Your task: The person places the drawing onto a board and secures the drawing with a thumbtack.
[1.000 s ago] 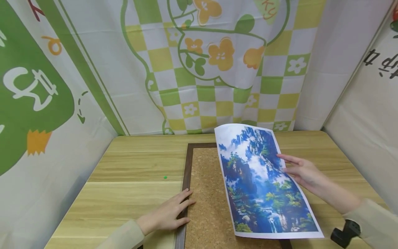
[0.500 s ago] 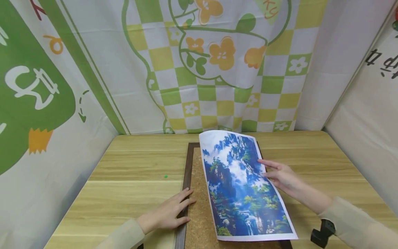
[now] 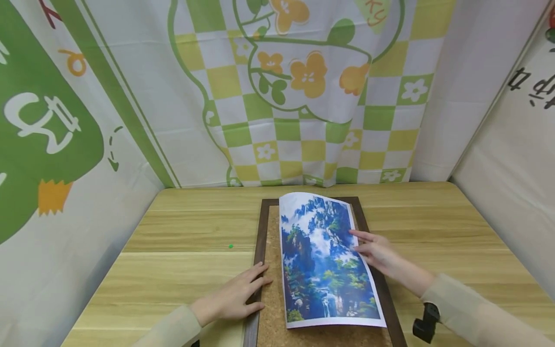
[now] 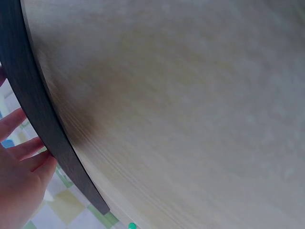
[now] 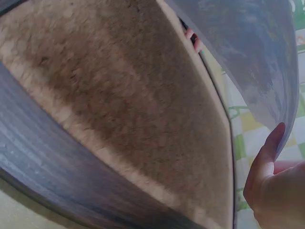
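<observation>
A dark-framed cork board (image 3: 270, 308) lies on the wooden table. Above it, a printed landscape picture (image 3: 327, 270) of blue mountains, trees and a waterfall hangs slightly curled, with cork showing at its left and below it. My right hand (image 3: 383, 258) pinches the sheet at its right edge; in the right wrist view the thumb presses on the paper's pale back (image 5: 248, 52). On the frame's left side rests my left hand (image 3: 231, 294), fingers spread and fingertips over the inner edge. The left wrist view shows those fingers (image 4: 31, 155) along the dark frame (image 4: 47, 114).
A small green dot-like piece (image 3: 231, 246) lies on the table (image 3: 186, 274) left of the board. Patterned curtains (image 3: 286, 120) close off the back and both sides. A black device (image 3: 427, 323) is strapped at the right wrist.
My right hand has carried the picture leftward and a little lower, from the board's right side to over its middle. The left hand has stayed on the frame.
</observation>
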### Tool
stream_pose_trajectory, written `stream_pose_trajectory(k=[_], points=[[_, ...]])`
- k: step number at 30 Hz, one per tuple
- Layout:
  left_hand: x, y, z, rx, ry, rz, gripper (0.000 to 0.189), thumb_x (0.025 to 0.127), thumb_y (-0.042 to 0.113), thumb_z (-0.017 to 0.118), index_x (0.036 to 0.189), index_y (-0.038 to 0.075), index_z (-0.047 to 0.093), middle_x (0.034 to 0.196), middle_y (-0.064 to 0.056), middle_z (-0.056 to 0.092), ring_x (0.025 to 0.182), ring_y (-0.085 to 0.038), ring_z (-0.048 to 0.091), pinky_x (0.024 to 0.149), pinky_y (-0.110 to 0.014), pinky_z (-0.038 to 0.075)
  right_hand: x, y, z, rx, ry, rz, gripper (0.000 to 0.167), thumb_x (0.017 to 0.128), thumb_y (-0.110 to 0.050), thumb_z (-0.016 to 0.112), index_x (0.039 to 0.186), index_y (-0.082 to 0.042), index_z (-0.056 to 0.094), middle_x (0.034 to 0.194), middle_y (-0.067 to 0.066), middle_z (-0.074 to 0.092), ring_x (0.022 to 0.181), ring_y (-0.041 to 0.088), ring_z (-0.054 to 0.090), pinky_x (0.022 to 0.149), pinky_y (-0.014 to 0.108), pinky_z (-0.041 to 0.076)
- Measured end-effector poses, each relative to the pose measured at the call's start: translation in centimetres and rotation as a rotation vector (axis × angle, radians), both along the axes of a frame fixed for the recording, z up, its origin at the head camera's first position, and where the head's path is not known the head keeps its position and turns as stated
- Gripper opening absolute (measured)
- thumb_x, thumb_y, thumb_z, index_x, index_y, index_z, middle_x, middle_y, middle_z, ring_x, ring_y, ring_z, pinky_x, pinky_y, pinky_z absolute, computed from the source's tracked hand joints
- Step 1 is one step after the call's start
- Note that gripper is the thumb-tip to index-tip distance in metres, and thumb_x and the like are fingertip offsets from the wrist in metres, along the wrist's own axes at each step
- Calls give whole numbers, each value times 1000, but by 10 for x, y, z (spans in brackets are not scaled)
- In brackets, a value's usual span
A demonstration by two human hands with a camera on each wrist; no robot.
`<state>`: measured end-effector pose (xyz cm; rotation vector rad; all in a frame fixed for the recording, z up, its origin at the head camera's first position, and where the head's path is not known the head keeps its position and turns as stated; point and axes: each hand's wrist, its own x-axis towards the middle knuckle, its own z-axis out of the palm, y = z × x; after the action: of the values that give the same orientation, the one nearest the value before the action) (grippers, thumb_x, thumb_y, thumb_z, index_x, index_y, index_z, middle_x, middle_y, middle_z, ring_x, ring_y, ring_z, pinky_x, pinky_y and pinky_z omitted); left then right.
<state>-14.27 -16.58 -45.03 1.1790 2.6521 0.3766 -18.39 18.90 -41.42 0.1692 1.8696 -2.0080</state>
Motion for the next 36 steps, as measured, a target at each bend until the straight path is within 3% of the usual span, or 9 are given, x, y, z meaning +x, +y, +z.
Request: stream_pose_trajectory(k=[1,3,6,12,15,20,24,29,36], points=[[0,0,0,1,3,0,51,89,36,50,132,10,40,143,-15,22,132,-31,17,101,-45,27,-1,0,-2,1,-3,-4,53,86,7,44,136,4,26,144,24,3,88,16,55,69,16,45],[0,0,0,3,7,-1,51,89,36,50,132,10,40,143,-15,22,132,-31,17,101,-45,27,-1,-1,-6,5,-9,-11,53,86,8,43,136,4,26,144,25,4,60,2,45,54,12,37],[0,0,0,5,13,-6,51,89,36,50,132,10,40,143,-15,22,132,-32,18,101,-45,27,-3,0,-12,22,-10,-17,53,85,9,43,135,3,27,144,25,7,48,0,30,46,13,26],[1,-1,-1,11,26,-12,50,89,35,50,131,9,41,143,-16,23,131,-32,19,100,-45,28,-4,2,-18,126,1,0,52,85,8,42,135,1,30,141,26,14,50,3,29,46,16,25],[1,-1,-1,13,23,-12,50,89,35,50,131,9,41,143,-16,23,131,-32,19,100,-45,28,-5,3,-20,177,1,8,51,85,8,42,135,0,32,141,26,13,57,5,37,49,19,28],[1,-1,-1,11,22,-12,51,89,35,49,132,9,41,143,-16,23,131,-32,19,100,-45,28,-5,5,-23,232,4,13,51,85,7,44,134,0,34,141,28,12,92,22,49,61,24,38],[1,-1,-1,16,37,-17,51,89,35,50,131,8,41,142,-16,24,131,-33,19,100,-45,29,-4,6,-27,281,11,23,50,85,5,46,134,-1,36,140,27,15,113,36,40,75,34,45],[1,0,-1,19,54,-22,52,89,35,51,131,8,41,142,-17,24,130,-33,20,99,-46,29,-4,7,-31,329,32,41,48,85,5,47,132,0,38,138,28,21,117,43,36,86,49,41],[2,0,-1,13,63,-17,52,89,36,50,131,7,41,142,-17,23,131,-33,19,100,-45,29,-5,5,-35,396,74,51,46,84,6,47,130,1,42,135,30,26,110,39,45,78,42,47]])
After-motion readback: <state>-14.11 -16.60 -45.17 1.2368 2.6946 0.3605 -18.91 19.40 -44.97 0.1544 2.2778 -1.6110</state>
